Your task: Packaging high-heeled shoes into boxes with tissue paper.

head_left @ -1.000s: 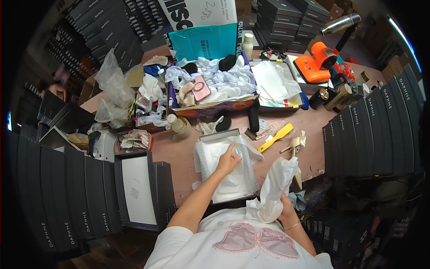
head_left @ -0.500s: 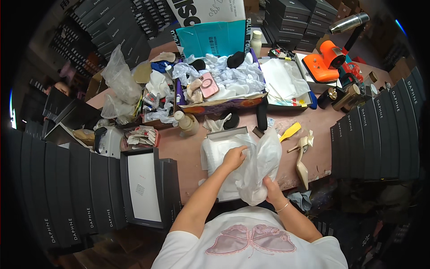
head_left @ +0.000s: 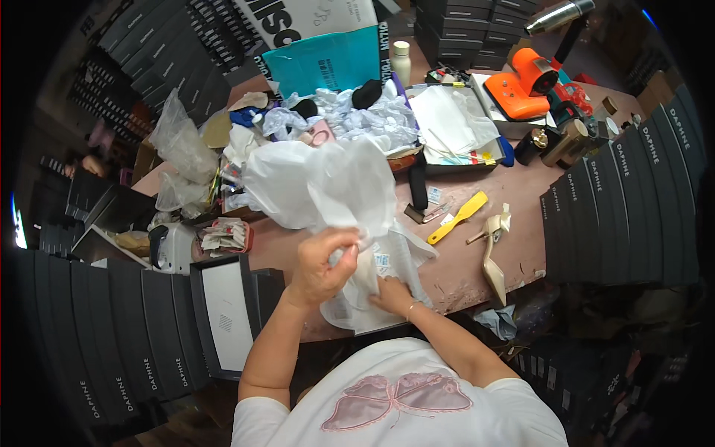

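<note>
My left hand (head_left: pixel 324 264) is raised, its fingers closed on a gathered edge of a thin white wrapping sheet (head_left: pixel 320 186), which billows up and away from me. Below it, my right hand (head_left: pixel 393 294) reaches into a shallow box lined with white paper (head_left: pixel 406 249). Its bent fingers are at a pale cream item (head_left: pixel 363 279), partly covered by the sheet; the fingertips are hidden, as is most of that item. A small printed label (head_left: pixel 382 261) lies close to the fingers. To the right, a cream high-heeled shoe (head_left: pixel 492 257) rests on its side beside a yellow-handled tool (head_left: pixel 458 217).
Dark shoeboxes stand stacked at the left (head_left: pixel 123 328) and right (head_left: pixel 611 208). An open box with a white inside (head_left: pixel 227 316) is near the left stack. Behind are a carton of crumpled tissue (head_left: pixel 357 112), a teal box (head_left: pixel 328 63) and an orange device (head_left: pixel 521 86).
My left hand has lifted the white sheet up and leftward, spreading it over the far side of the box. My right hand has moved left and down into the box. The whole view has shifted slightly.
</note>
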`<action>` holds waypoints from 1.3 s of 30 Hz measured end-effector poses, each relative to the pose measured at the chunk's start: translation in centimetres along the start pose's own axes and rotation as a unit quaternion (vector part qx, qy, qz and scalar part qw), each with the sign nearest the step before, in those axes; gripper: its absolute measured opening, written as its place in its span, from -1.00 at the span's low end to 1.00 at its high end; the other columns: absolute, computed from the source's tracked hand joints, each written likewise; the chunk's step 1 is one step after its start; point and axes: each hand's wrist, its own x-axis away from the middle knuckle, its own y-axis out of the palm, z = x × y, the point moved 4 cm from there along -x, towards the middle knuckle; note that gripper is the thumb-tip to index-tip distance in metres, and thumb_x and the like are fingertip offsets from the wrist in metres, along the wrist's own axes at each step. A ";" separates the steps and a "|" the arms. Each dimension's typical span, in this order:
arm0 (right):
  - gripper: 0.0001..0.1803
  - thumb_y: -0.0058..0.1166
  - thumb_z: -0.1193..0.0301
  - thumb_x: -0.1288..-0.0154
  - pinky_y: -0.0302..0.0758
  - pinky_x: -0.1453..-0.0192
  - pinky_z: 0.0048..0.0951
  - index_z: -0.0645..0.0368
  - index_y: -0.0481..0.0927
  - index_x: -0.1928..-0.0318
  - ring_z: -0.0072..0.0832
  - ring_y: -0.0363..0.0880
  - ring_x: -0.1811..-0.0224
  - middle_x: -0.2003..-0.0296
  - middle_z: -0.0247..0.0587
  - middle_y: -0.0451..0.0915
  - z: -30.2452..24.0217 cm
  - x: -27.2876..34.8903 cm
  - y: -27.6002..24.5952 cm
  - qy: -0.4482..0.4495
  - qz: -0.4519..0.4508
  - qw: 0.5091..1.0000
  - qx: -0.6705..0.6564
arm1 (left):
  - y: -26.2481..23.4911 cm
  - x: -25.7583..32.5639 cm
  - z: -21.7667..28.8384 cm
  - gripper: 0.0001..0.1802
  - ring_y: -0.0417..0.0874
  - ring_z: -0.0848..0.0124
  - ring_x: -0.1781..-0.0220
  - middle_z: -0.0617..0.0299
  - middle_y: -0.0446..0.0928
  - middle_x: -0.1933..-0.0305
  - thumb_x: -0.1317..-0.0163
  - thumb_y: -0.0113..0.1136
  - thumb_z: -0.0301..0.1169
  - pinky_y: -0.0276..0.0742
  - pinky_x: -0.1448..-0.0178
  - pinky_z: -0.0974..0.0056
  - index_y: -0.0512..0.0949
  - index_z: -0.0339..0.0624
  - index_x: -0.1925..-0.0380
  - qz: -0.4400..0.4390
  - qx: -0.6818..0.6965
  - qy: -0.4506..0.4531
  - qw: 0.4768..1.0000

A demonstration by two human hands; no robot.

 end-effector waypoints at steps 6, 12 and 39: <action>-0.16 0.27 0.19 -0.11 0.27 -0.29 -0.13 0.33 0.20 -0.29 0.03 0.31 -0.23 -0.19 0.16 0.34 4.0 7.5 -9.4 -0.088 0.338 0.937 -0.005 | 4.6 8.3 -5.7 -0.90 0.59 0.08 0.41 0.02 0.55 0.43 -0.07 0.18 -0.50 0.49 0.30 0.19 0.57 -0.31 0.42 -0.091 0.014 -0.159 0.983; -0.39 0.25 0.34 -0.10 0.40 -0.07 -0.12 0.28 0.37 -0.15 -0.12 0.48 -0.02 -0.04 0.01 0.49 20.6 12.4 -14.9 0.264 0.363 0.893 -0.020 | 7.9 9.7 -5.4 -0.85 0.58 0.09 0.08 -0.03 0.56 0.08 -0.13 0.26 -0.42 0.48 0.02 0.21 0.59 -0.29 0.38 -0.057 -0.102 -0.077 0.990; -0.39 0.25 0.27 -0.13 0.40 -0.26 -0.23 0.40 0.39 -0.10 -0.15 0.49 -0.16 -0.12 0.19 0.46 2.6 23.5 -9.3 -0.007 -0.045 0.720 -0.692 | 10.4 10.3 3.2 -0.51 0.48 0.14 -0.06 0.05 0.50 0.08 -0.13 0.25 -0.21 0.21 -0.31 -0.01 0.44 -0.24 -0.01 -0.298 0.019 0.034 0.954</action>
